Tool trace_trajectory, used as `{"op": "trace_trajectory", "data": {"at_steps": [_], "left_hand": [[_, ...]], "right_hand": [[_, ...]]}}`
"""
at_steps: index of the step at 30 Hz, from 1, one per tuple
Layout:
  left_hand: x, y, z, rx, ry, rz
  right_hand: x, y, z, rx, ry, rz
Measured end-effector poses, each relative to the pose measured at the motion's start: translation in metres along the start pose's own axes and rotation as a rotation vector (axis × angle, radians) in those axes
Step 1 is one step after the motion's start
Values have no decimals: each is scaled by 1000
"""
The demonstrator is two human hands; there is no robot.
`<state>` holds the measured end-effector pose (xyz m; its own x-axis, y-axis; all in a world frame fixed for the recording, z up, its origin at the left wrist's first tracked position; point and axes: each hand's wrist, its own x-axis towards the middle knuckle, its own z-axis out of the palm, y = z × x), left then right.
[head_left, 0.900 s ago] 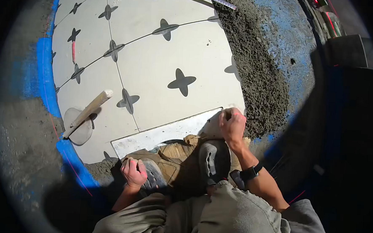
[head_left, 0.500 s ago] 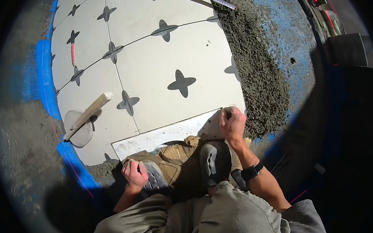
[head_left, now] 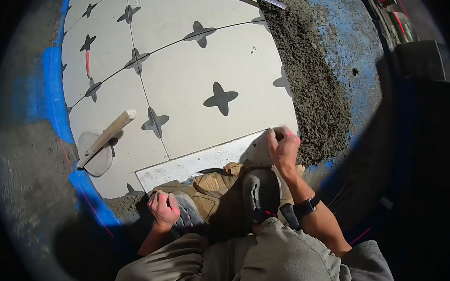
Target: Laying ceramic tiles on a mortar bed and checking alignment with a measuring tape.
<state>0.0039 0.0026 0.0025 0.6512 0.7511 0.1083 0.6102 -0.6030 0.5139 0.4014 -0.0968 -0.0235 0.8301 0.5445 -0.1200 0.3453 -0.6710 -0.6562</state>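
A: Right hand [head_left: 283,146] first. Grip?

B: Fingers curled and pressed together at the far right corner of the white strip tile [head_left: 203,161]. Something thin may sit in the pinch, too small to tell. The hand rests on the strip's upper edge, right where it meets the big patterned tile [head_left: 218,84].

A: And the strip itself?

B: Lies flat, slanting from lower left up to upper right, along the near edge of the laid tiles. Its long upper edge runs close against the big tile; its lower edge borders the person's knees. A black knee pad [head_left: 261,192] touches that lower edge just under the right hand.

A: Left hand [head_left: 163,208]?

B: Closed in a loose fist, knuckles up, near the strip's lower left end, resting by the other knee pad [head_left: 186,212]. Whether it holds anything, cannot tell.

A: Room to the right?

B: Rough grey mortar bed [head_left: 314,94] starts just past the right hand and runs up the tiles' right edge. Blue-coated floor [head_left: 357,51] beyond it.

A: Left side?

B: A rubber mallet [head_left: 103,140] lies on a tile, wooden handle pointing up-right, well apart from both hands. Blue band [head_left: 52,90] follows the tiles' left edge. A small red spacer [head_left: 88,63] sits in a joint farther off.
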Motion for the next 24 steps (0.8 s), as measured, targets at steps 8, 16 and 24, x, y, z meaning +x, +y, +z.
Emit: {"op": "trace_trajectory", "data": {"at_steps": [8, 16, 24], "left_hand": [[-2, -2, 1, 13, -2, 7], [0, 2, -1, -6, -10, -21], [1, 4, -2, -9, 2, -22]], "right_hand": [[-1, -5, -7, 84, -217, -105], [5, 7, -36, 378, -358, 143], [7, 2, -33, 78, -277, -90]]}}
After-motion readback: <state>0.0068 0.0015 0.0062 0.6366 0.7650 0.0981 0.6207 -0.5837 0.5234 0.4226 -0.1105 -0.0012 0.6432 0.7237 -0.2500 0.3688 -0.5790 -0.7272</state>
